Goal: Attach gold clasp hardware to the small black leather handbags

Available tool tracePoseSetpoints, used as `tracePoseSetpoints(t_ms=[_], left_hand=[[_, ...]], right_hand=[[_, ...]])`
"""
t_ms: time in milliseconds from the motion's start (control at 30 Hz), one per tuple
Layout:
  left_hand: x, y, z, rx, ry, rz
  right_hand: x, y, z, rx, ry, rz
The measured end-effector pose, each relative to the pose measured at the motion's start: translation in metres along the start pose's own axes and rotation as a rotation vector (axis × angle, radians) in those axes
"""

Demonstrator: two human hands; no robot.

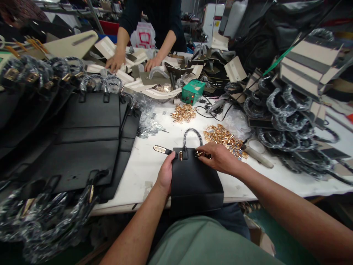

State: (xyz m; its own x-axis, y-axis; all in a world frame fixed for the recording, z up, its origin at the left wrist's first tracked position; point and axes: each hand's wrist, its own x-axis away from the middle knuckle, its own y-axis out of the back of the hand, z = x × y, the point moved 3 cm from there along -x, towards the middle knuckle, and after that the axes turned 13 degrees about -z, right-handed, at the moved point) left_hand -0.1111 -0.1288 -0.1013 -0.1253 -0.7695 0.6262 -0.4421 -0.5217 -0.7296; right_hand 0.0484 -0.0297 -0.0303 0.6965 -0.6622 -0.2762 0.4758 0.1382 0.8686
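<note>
A black handbag panel (193, 176) lies at the table's front edge, its lower part hanging toward my lap. Its looped handle (192, 130) is wrapped in clear plastic. My left hand (165, 175) grips the panel's left edge, thumb on top. Near that thumb, a black strap with a gold plate (160, 149) sticks out to the left, and a gold clasp (181, 156) sits beside the handle's base. My right hand (217, 157) is closed over the panel's upper right, its fingertips pinching a small gold metal fitting (199, 153), partly hidden by the fingers.
Gold fittings lie in two heaps, a nearer one (224, 138) and a farther one (184, 113), by a green box (193, 92) with a lit lamp. Black bag panels (88, 147) are stacked left; wrapped handles (289, 110) pile up right. Across the table, a co-worker's hands (116, 60) touch pale panels.
</note>
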Motion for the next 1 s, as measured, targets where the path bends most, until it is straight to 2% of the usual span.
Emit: tracePoseSetpoints(t_ms=[100, 267, 400, 567, 800, 1000], left_hand=[[-0.0005, 0.0009, 0.0013, 0.006, 0.009, -0.002], [0.0005, -0.0001, 0.0031, 0.017, 0.010, -0.004], [0.0018, -0.0019, 0.0022, 0.023, -0.028, -0.004], [0.0029, -0.0022, 0.0022, 0.035, -0.040, -0.006], [0.0045, -0.0012, 0.0064, 0.030, 0.052, 0.065], [0.0054, -0.0032, 0.0054, 0.035, 0.036, 0.047]], right_hand=[[0.0001, -0.0024, -0.0021, -0.011, -0.042, 0.002], [-0.0017, -0.0041, 0.0024, 0.135, -0.052, 0.011], [-0.0068, -0.0048, 0.0060, 0.216, -0.024, 0.087], [-0.0079, -0.0054, 0.0034, 0.181, 0.053, 0.166], [0.0004, -0.0029, 0.0061, 0.143, 0.052, 0.102], [-0.0006, -0.0062, 0.0054, 0.129, 0.018, 0.044]])
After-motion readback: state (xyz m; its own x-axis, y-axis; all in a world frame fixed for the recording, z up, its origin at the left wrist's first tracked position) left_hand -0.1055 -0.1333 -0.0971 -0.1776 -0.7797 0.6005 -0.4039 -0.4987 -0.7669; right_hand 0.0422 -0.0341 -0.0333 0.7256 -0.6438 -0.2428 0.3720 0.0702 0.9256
